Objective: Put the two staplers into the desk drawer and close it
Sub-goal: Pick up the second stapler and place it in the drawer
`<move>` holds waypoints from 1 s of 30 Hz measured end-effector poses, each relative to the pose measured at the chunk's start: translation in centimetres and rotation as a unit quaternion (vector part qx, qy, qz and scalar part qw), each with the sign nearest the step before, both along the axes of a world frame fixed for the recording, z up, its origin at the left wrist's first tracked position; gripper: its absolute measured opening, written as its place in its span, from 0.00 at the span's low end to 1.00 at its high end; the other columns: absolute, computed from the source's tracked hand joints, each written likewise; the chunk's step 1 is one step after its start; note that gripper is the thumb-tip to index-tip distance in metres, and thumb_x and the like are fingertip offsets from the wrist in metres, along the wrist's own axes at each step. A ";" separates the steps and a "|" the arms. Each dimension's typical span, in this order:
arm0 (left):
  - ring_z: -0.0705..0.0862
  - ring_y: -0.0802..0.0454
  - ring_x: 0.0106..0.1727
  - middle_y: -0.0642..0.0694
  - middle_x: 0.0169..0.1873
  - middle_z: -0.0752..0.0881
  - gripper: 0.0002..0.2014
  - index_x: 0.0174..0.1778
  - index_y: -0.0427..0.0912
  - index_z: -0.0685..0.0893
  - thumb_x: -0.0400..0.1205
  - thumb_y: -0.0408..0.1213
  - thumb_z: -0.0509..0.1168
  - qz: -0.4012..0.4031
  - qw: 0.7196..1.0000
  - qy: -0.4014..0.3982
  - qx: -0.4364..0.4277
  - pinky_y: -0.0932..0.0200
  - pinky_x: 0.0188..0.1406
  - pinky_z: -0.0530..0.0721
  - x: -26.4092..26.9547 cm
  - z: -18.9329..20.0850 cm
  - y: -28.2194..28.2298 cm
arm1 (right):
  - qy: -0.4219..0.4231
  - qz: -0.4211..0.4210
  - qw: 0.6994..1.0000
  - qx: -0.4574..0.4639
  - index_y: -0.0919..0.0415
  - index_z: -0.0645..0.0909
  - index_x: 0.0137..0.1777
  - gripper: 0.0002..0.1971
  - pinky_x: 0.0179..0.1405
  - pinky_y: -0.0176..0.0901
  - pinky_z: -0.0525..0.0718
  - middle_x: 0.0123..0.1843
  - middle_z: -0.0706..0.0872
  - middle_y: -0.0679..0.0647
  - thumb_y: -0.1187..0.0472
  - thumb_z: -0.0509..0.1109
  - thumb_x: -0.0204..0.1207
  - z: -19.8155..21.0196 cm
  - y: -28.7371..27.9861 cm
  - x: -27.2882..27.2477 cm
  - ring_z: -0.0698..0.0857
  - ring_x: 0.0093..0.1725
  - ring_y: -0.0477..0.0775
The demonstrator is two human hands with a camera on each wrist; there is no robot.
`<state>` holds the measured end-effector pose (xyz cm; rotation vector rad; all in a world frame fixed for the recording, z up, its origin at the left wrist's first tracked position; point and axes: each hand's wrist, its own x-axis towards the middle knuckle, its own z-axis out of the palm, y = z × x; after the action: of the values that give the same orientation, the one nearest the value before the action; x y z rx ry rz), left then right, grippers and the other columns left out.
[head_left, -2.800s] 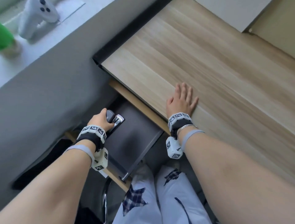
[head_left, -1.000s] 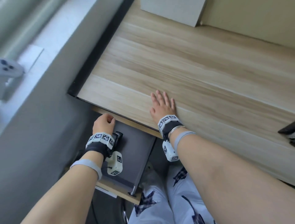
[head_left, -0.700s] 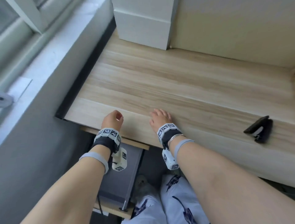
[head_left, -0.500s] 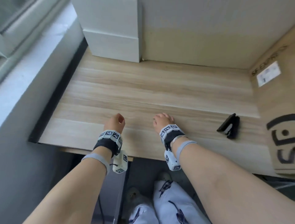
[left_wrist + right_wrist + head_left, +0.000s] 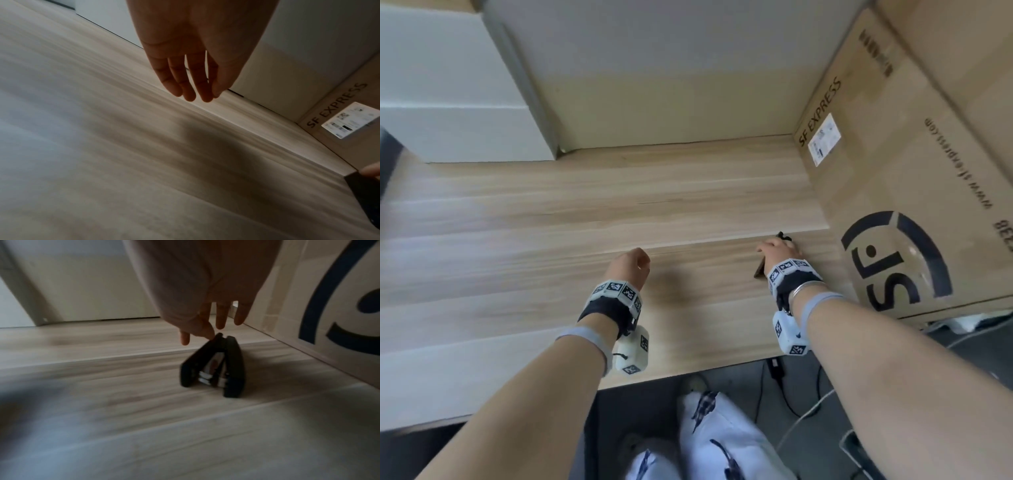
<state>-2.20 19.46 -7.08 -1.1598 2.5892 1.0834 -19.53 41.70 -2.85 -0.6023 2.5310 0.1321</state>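
Black stapler (image 5: 213, 368) directly beneath right hand (image 5: 205, 293), long axis along the reach, fingertips (image 5: 209, 335) brushing its hinge end, unclasped; left hand (image 5: 627, 269) well apart, loosely slack, over bare counter (image 5: 517, 240).

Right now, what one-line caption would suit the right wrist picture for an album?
A right hand reaches down onto a black stapler lying on its side on a wooden desk, beside a cardboard box.

Right hand (image 5: 205, 301) reaches down, fingers relaxed; left hand (image 5: 195, 48) hangs loose.
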 end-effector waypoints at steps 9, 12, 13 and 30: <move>0.85 0.38 0.55 0.38 0.54 0.89 0.13 0.54 0.39 0.85 0.79 0.29 0.58 -0.033 0.999 -0.019 0.009 0.56 0.50 0.79 -4.5 -1.0 1.9 | -0.053 -0.017 0.998 -0.001 0.36 0.62 0.77 0.39 0.83 0.65 0.55 0.87 0.43 0.51 0.72 0.64 0.71 -3.2 2.6 -3.8 0.44 0.85 0.69; 0.85 0.38 0.55 0.37 0.54 0.89 0.13 0.54 0.38 0.86 0.79 0.30 0.59 -0.037 0.999 -0.022 0.012 0.56 0.50 0.80 -5.1 -1.1 1.9 | -0.046 0.011 0.999 0.026 0.37 0.64 0.76 0.32 0.83 0.60 0.52 0.87 0.41 0.51 0.66 0.63 0.76 -3.0 2.6 -4.3 0.43 0.84 0.72; 0.86 0.38 0.55 0.37 0.54 0.89 0.12 0.54 0.38 0.86 0.79 0.30 0.59 -0.037 0.999 -0.023 0.015 0.56 0.49 0.79 -5.2 -1.2 1.9 | -0.037 0.024 0.999 0.029 0.38 0.66 0.75 0.30 0.83 0.59 0.52 0.87 0.41 0.51 0.64 0.65 0.77 -2.8 2.6 -4.4 0.43 0.84 0.71; 0.83 0.43 0.65 0.40 0.66 0.85 0.23 0.71 0.40 0.78 0.81 0.43 0.65 -0.068 0.985 -0.030 0.156 0.52 0.70 0.78 -4.9 -0.2 3.0 | -0.118 -0.055 0.980 -0.147 0.54 0.80 0.62 0.24 0.44 0.38 0.80 0.55 0.90 0.55 0.47 0.75 0.67 -1.5 -5.0 0.9 0.88 0.53 0.57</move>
<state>-7.10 22.50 -7.26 -0.9156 2.3054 1.3388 -18.67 36.70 -4.35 -0.5511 2.3601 -0.3410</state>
